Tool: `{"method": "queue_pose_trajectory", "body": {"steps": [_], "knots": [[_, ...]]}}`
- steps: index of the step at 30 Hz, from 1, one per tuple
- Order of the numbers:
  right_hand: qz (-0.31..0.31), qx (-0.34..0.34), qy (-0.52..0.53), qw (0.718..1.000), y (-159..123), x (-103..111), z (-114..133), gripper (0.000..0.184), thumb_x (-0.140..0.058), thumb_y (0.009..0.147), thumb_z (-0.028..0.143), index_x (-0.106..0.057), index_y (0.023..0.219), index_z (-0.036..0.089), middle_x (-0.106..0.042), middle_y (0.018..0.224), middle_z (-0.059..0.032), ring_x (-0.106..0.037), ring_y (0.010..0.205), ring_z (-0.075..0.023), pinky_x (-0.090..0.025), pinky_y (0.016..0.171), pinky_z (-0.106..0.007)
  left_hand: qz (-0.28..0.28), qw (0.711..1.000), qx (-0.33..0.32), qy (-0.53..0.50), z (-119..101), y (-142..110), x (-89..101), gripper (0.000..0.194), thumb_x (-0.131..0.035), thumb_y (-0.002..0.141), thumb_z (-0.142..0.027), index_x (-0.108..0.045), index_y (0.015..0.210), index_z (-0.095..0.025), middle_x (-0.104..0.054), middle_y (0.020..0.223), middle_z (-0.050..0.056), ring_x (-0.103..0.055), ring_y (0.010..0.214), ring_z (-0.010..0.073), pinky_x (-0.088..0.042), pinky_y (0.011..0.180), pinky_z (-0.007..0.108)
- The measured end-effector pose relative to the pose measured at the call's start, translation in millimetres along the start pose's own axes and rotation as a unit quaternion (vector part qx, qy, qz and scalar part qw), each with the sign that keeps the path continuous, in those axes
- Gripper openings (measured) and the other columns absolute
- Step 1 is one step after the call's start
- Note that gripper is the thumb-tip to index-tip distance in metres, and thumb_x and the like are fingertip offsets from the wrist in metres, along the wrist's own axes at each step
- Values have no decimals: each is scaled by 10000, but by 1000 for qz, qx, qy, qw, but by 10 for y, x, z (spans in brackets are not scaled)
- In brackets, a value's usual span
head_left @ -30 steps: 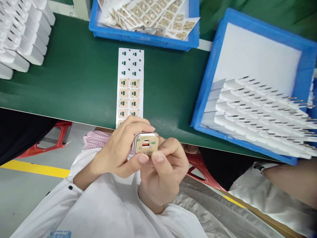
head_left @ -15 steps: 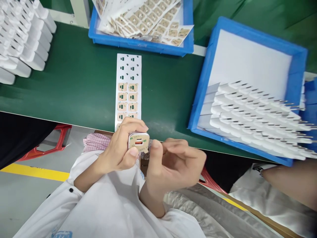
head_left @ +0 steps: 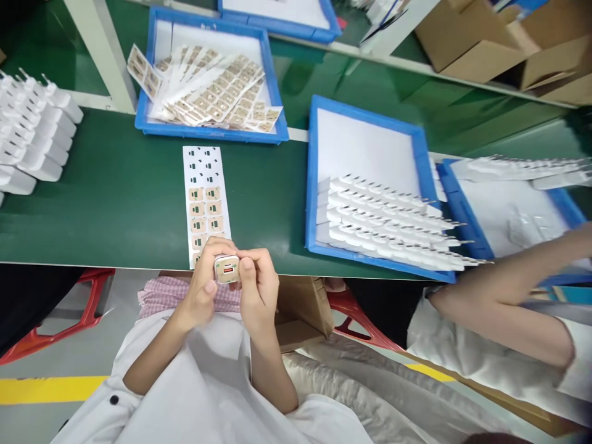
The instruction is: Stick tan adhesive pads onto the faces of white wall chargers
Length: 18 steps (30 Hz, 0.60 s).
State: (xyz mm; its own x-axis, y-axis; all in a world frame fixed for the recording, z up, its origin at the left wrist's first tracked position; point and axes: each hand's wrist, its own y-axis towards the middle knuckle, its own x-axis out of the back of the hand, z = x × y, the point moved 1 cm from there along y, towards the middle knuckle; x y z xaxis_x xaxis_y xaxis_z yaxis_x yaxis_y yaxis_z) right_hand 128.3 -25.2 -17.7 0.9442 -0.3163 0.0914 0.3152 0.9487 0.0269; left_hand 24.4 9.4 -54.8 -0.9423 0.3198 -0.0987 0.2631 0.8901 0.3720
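Note:
My left hand [head_left: 200, 293] is wrapped round a white charger [head_left: 227, 269] just off the table's front edge. The charger's end faces up, with a tan adhesive sticker on it around a slim slot and a red-orange USB port. At the charger's right side, my right hand [head_left: 259, 290] has its thumb and curled fingers closed against the edge; some fingertips are hidden behind it. Beyond my left hand, a sticker sheet [head_left: 202, 185] lies on the green table, its top rows peeled off and tan stickers still on the lower rows.
A blue tray [head_left: 213, 133] holds more sticker sheets. To its right, another blue tray [head_left: 312, 179] carries rows of white chargers [head_left: 383, 216]. More chargers [head_left: 37, 135] stand at far left. A co-worker's arm [head_left: 504, 302] reaches over a further tray [head_left: 472, 228] at right.
My right hand has come in from the right and closed against the charger's edge. The view has shifted and widened, showing more trays and cardboard boxes. The left hand still holds the charger.

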Motion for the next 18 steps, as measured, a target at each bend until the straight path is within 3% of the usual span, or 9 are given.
{"method": "queue_pose_trajectory", "body": {"steps": [3, 6, 11, 13, 16, 18], "knots": [[-2, -34, 3, 999, 76, 3, 0, 324, -624, 914, 539, -543, 888, 226, -473, 608, 77, -416, 508, -105, -338, 487, -235, 13, 998, -18, 53, 81, 20, -14, 562, -261, 974, -707, -509, 1179, -247, -538, 1091, 73, -557, 1017, 250, -506, 830, 414], [-6, -57, -42, 997, 133, 10, 38, 401, -788, 755, 483, -487, 858, 239, -359, 563, 121, -338, 489, -88, -281, 483, -229, 27, 994, -53, 90, 116, 41, -19, 587, -332, 954, -743, -519, 1204, -246, -550, 1086, 69, -561, 1033, 254, -496, 857, 428], [16, -83, 31, 996, 204, 31, 7, 376, -653, 872, 555, -485, 778, 233, -378, 536, 100, -365, 493, -93, -311, 498, -231, 17, 992, -66, 103, 115, 66, -30, 557, -487, 920, -730, -545, 1147, -225, -583, 1062, 66, -581, 987, 242, -490, 830, 403], [28, -95, 94, 991, 215, 33, -65, 418, -659, 874, 594, -486, 763, 230, -419, 528, 95, -374, 471, -85, -312, 476, -223, -10, 994, -57, 98, 94, 91, -41, 459, -542, 941, -655, -566, 1090, -221, -594, 1026, 48, -591, 945, 215, -488, 817, 364], [52, -136, 194, 970, 190, 45, -209, 503, -657, 846, 695, -485, 754, 232, -423, 474, 107, -383, 411, -81, -356, 452, -220, -48, 995, -40, 79, 42, 136, -69, 177, -563, 1004, -387, -565, 962, -215, -591, 928, 13, -593, 865, 167, -475, 784, 291], [59, -153, 222, 961, 154, 74, -292, 554, -637, 821, 764, -477, 747, 238, -410, 433, 112, -403, 380, -93, -402, 444, -233, -62, 997, -14, 50, 18, 150, -93, 152, -525, 1019, -310, -556, 908, -212, -596, 889, 5, -596, 831, 156, -476, 765, 268]]}}
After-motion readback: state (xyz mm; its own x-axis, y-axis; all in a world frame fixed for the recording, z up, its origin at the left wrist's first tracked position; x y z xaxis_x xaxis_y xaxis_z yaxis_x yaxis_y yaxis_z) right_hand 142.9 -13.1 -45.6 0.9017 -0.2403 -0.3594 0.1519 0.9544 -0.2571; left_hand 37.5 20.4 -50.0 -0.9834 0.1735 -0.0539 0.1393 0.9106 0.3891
